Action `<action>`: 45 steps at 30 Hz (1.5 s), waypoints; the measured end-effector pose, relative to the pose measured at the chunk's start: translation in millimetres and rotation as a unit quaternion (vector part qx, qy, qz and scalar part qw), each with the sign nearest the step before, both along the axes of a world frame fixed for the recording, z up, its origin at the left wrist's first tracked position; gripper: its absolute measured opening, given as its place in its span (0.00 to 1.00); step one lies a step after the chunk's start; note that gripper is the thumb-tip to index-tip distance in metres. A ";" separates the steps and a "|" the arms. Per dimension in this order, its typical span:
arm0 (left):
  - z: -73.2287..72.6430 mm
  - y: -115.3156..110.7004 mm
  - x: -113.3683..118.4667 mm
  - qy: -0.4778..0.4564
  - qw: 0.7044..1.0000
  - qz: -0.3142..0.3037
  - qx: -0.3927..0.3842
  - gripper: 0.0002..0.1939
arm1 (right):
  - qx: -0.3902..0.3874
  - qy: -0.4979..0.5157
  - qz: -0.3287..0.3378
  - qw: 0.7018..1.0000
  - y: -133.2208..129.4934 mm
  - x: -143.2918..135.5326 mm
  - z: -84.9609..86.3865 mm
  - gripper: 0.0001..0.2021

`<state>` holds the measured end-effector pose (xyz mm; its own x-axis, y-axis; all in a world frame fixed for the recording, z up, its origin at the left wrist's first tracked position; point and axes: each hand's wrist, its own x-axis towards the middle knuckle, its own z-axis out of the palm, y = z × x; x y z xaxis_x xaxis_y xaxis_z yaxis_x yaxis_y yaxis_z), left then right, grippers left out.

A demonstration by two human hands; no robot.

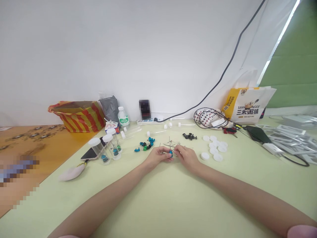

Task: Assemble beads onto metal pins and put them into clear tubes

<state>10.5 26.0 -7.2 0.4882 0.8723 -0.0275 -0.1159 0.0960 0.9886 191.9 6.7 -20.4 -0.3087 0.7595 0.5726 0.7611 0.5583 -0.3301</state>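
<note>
Near the middle of the green table, my left hand (159, 156) pinches a small blue part (170, 153) with a thin metal rod standing up from it. My right hand (186, 156) is closed right beside it, its fingertips close to the rod; what they hold is too small to make out. Thin metal pieces (170, 143) lie just behind my hands. To the left is a loose group of blue, green and black parts (148, 143). Black parts (190, 136) lie behind my right hand, and white round caps (218, 145) are to its right.
Clear tubes with white caps (115, 148) stand at the left near a phone (90, 154); more tubes (158, 132) lie behind. A white bottle (123, 116), striped bag (81, 115), black cable (223, 74), paper bag (250, 104) and metallic strips (292, 138) surround the work area.
</note>
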 end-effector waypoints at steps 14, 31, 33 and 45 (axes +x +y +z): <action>2.1 0.1 0.7 0.001 1.000 0.012 -0.009 0.18 | 0.006 0.102 0.019 0.995 0.3 4.8 2.0 0.08; -0.3 1.2 -0.6 -0.013 1.000 0.014 -0.011 0.18 | 0.040 0.094 0.054 0.993 1.0 2.8 -0.6 0.09; -0.1 1.1 -0.7 -0.013 1.000 0.013 -0.012 0.17 | 0.031 0.092 0.055 0.994 1.1 2.8 -0.7 0.09; 1.5 0.5 -0.3 -0.008 1.000 0.016 -0.013 0.17 | 0.028 0.055 0.021 0.998 -0.8 3.3 2.3 0.08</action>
